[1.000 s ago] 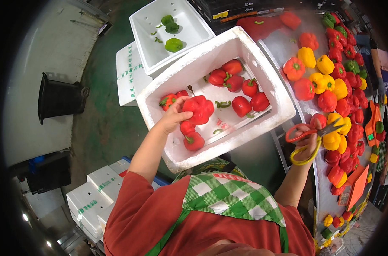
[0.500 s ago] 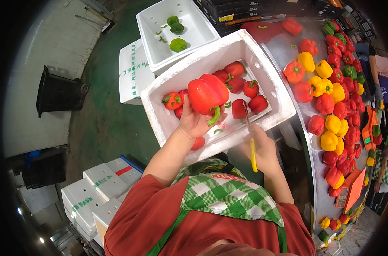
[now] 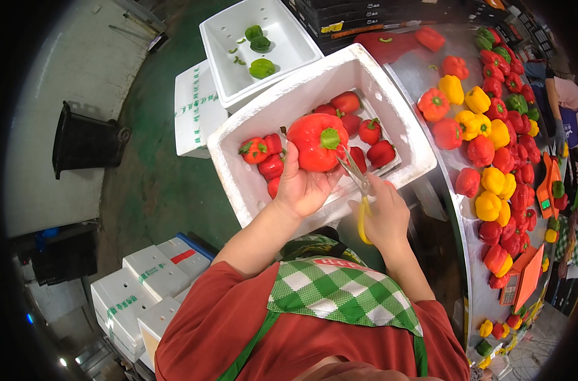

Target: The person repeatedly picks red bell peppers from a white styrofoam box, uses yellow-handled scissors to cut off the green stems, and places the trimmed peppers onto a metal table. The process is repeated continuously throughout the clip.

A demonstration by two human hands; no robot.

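Note:
My left hand (image 3: 305,190) holds a large red bell pepper (image 3: 311,143) above a white foam box (image 3: 235,146), its stem side turned up toward me. The green stem (image 3: 330,138) looks short. In my right hand (image 3: 385,213) is a pair of scissors (image 3: 363,206) with yellow handles. Their blades lie slightly apart, the tips beside the pepper's right edge close to the stem. More red peppers (image 3: 381,153) lie in the box under both hands, on the left and the right. The held pepper hides part of the box's bottom.
A second foam box (image 3: 301,54) with a few green peppers (image 3: 261,68) stands behind on the left. To the right, a metal table (image 3: 451,184) carries many red, yellow and green peppers and orange scales (image 3: 529,276). Stacked foam boxes (image 3: 127,298) are at lower left; a black bin (image 3: 88,140) stands farther left.
The held pepper has turned so its stem faces up, and the long curved stem end no longer shows. My right hand has brought the scissors up and left to the pepper.

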